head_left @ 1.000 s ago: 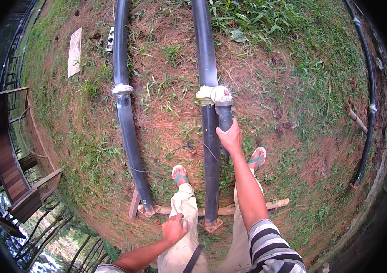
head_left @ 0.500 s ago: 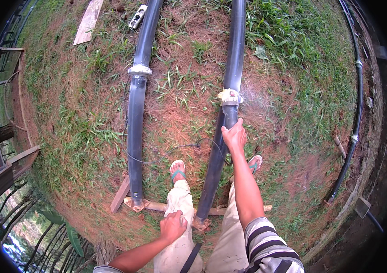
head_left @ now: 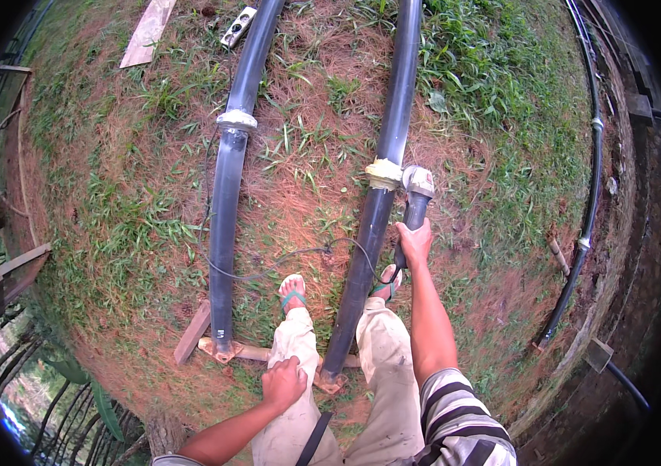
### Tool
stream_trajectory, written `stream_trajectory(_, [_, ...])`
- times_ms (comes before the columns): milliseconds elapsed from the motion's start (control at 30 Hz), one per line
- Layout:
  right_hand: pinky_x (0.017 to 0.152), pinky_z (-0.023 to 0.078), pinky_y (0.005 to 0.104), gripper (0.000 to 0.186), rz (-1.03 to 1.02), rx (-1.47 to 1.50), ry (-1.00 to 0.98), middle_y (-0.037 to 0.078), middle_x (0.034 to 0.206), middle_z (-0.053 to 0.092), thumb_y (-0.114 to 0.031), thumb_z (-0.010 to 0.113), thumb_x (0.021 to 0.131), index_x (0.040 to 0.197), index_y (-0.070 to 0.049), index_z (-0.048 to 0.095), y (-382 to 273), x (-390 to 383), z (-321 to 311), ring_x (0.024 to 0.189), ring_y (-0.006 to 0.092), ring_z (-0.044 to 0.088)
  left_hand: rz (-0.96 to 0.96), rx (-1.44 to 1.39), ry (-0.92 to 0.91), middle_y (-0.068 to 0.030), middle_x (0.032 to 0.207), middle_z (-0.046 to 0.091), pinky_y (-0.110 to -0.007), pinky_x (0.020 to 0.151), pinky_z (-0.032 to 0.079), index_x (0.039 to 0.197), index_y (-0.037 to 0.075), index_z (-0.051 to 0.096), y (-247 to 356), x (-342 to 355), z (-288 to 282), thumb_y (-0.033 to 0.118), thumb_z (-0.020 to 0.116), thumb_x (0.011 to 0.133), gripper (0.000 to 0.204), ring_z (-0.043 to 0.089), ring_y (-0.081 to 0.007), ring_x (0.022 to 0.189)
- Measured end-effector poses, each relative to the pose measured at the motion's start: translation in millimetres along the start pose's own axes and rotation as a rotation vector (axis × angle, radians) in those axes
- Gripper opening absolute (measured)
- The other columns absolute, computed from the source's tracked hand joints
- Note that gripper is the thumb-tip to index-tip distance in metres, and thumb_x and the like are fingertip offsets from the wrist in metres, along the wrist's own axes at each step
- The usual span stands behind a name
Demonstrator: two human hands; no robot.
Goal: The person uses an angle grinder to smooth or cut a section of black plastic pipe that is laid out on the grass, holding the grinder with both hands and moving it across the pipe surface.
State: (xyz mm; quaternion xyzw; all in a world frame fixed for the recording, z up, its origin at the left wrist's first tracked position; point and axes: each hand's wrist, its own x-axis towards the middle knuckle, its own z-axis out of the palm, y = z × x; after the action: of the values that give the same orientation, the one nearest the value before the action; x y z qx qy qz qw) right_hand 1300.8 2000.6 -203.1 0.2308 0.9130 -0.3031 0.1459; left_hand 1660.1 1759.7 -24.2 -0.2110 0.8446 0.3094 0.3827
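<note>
My right hand (head_left: pixel 416 239) is wrapped round the dark body of an angle grinder (head_left: pixel 417 203). The grinder's pale head is just right of a cream, rough-edged collar (head_left: pixel 384 172) on the right black pipe (head_left: pixel 368 241); whether they touch I cannot tell. Curled into a fist, my left hand (head_left: pixel 284 384) rests by my left knee with nothing visible in it. Left of my feet, a second black pipe (head_left: pixel 224 213) with a whitish collar (head_left: pixel 236 119) runs roughly alongside. The grinder's cord (head_left: pixel 268 272) loops across the ground and over both pipes.
A wooden pole (head_left: pixel 253 352) and flanges with rusty-coloured faces lie at the near pipe ends, beside a wood block (head_left: pixel 193 332). A power strip (head_left: pixel 238 26) and a board (head_left: pixel 148 35) are farther off. Another black pipe (head_left: pixel 596 163) runs along the right.
The grinder has moved from over the collar to its right side, shifting right and slightly nearer. My right foot has moved left, closer to the right pipe. The spray of dust has gone.
</note>
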Motion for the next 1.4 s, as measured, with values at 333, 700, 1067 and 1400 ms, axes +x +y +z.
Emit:
stream_trajectory(333, [0.081,0.058,0.0481,0.051,-0.064,0.15,0.026,0.021,0.094,0.076,-0.024,0.086,0.079,0.116,0.002,0.061,33.9,-21.3,15.0,0.087,0.0382,0.076,-0.001,0.11,-0.089,-0.0167,0.092,0.074,-0.051,0.081,0.057,0.108,0.008,0.068,42.0,11.4,9.3,0.026,0.068,0.092,0.024,0.073,-0.0353,0.092])
stream_trajectory(700, [0.055,0.057,0.0326,0.041,0.38,0.847,-0.267,0.008,0.086,0.07,-0.013,0.083,0.082,0.113,0.0,0.061,72.3,-32.0,41.2,0.062,0.0159,0.068,-0.001,0.244,-0.182,-0.0184,0.1,0.075,-0.053,0.084,0.056,0.115,0.009,0.069,53.8,17.3,15.5,0.03,0.067,0.092,0.031,0.073,-0.0386,0.094])
stream_trajectory(1067, [0.066,0.061,0.041,0.046,0.077,0.478,-0.138,0.016,0.098,0.073,-0.018,0.084,0.081,0.115,0.001,0.06,84.0,-34.7,56.3,0.072,0.0267,0.073,-0.015,0.267,-0.196,-0.0187,0.1,0.075,-0.054,0.085,0.056,0.115,0.009,0.069,52.7,13.1,22.1,0.032,0.066,0.092,0.032,0.073,-0.0382,0.096])
stream_trajectory(1400, [0.089,0.056,0.0589,0.065,0.063,0.074,-0.21,0.032,0.107,0.074,-0.029,0.08,0.081,0.132,-0.002,0.049,30.5,-56.6,36.4,0.102,0.0513,0.072,0.0,0.223,-0.147,-0.02,0.098,0.074,-0.052,0.083,0.057,0.113,0.009,0.069,30.5,-0.7,30.3,0.032,0.065,0.094,0.03,0.073,-0.0368,0.093])
